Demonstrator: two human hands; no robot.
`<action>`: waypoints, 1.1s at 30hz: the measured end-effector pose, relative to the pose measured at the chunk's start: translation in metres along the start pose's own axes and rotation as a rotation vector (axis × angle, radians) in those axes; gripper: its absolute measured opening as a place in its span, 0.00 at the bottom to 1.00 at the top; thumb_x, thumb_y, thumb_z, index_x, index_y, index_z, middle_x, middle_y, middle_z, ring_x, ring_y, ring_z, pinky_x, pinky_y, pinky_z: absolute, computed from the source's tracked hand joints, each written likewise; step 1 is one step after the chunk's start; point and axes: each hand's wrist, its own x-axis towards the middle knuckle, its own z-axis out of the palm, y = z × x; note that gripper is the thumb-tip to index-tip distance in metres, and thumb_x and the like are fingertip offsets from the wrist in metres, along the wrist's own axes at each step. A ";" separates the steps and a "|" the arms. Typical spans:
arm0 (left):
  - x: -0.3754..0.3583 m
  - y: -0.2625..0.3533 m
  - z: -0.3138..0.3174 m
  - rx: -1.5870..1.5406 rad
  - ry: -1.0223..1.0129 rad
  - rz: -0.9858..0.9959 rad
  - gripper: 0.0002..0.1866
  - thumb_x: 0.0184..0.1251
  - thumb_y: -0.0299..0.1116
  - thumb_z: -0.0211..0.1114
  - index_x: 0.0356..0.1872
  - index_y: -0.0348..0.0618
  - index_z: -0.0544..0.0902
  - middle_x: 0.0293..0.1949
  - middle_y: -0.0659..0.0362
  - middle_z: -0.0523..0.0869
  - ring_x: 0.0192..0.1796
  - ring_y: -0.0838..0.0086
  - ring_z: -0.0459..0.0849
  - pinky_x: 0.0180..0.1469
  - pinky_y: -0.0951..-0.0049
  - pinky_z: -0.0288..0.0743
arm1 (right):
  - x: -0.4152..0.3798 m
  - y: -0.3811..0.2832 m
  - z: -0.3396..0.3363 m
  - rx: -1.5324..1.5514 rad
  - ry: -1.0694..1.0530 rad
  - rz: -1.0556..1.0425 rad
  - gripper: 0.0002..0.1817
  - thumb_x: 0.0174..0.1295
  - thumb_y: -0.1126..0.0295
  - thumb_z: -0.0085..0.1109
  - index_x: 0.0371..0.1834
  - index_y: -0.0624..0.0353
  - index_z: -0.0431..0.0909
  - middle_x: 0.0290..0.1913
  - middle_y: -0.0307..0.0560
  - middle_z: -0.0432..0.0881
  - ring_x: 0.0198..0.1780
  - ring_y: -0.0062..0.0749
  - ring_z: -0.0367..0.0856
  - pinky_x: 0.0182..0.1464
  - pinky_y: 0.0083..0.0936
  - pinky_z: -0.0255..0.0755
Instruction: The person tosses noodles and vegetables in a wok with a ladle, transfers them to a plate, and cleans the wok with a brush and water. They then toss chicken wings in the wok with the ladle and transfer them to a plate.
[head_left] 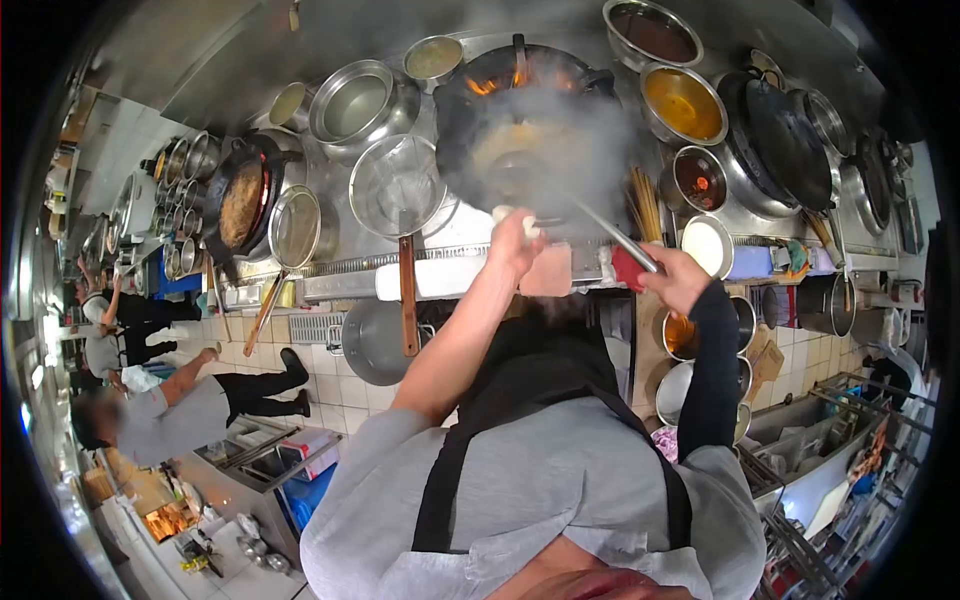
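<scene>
The wok (470, 150) sits at the upper centre of the frame, with flames (482, 87) visible at its far rim. Steam (585, 135) covers much of the interior; the contents cannot be identified.

Relative to the hands, the wok lies directly forward. Its outline is round and gives no clear long axis. The left hand (513, 248) is the nearer, closed on a white cloth (530, 226) at the near rim; whether a handle lies beneath the cloth cannot be determined. The right hand (680, 279) is set apart, lower right of the wok, clamped on the end of a metal utensil (620, 238). The utensil's long axis slants from that hand to the upper left, over the wok, where its tip disappears in the steam.

Outward, a mesh strainer (385, 185) with a wooden handle (408, 300) lies left of the wok. A bowl of orange liquid (684, 104) and a bundle of thin sticks (646, 205) are at the right.
</scene>
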 end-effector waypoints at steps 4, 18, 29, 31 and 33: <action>0.049 -0.064 -0.056 0.153 0.044 -0.016 0.05 0.73 0.31 0.61 0.44 0.44 0.76 0.37 0.57 0.80 0.30 0.71 0.81 0.25 0.75 0.78 | 0.078 0.064 0.052 -0.055 0.364 -0.417 0.24 0.64 0.69 0.64 0.62 0.67 0.76 0.40 0.70 0.85 0.44 0.66 0.84 0.48 0.46 0.78; 0.081 -0.009 -0.017 0.146 0.023 0.061 0.12 0.70 0.36 0.66 0.45 0.42 0.74 0.34 0.55 0.80 0.25 0.67 0.80 0.23 0.77 0.73 | 0.064 0.084 0.007 -0.080 0.459 -0.319 0.20 0.66 0.67 0.64 0.58 0.66 0.79 0.35 0.64 0.85 0.37 0.53 0.87 0.44 0.41 0.79; -0.021 -0.030 -0.123 0.309 -0.228 -0.259 0.20 0.78 0.49 0.61 0.52 0.41 0.81 0.42 0.51 0.89 0.38 0.66 0.89 0.33 0.69 0.85 | 0.239 0.026 0.056 0.382 0.068 -0.141 0.19 0.77 0.60 0.54 0.64 0.58 0.72 0.33 0.49 0.80 0.22 0.35 0.78 0.22 0.34 0.73; -0.048 -0.037 -0.132 0.221 -0.109 -0.249 0.20 0.79 0.47 0.61 0.55 0.39 0.80 0.43 0.49 0.89 0.39 0.64 0.90 0.33 0.72 0.87 | 0.256 0.091 0.064 -0.009 0.317 -0.531 0.22 0.74 0.63 0.56 0.69 0.57 0.72 0.43 0.60 0.85 0.36 0.49 0.85 0.38 0.39 0.79; -0.065 -0.034 -0.139 0.110 -0.053 -0.249 0.20 0.79 0.45 0.60 0.57 0.37 0.80 0.44 0.46 0.89 0.39 0.63 0.91 0.32 0.76 0.87 | 0.230 0.123 0.048 -0.207 0.329 -0.622 0.27 0.70 0.66 0.59 0.73 0.53 0.71 0.54 0.65 0.86 0.52 0.58 0.86 0.54 0.42 0.80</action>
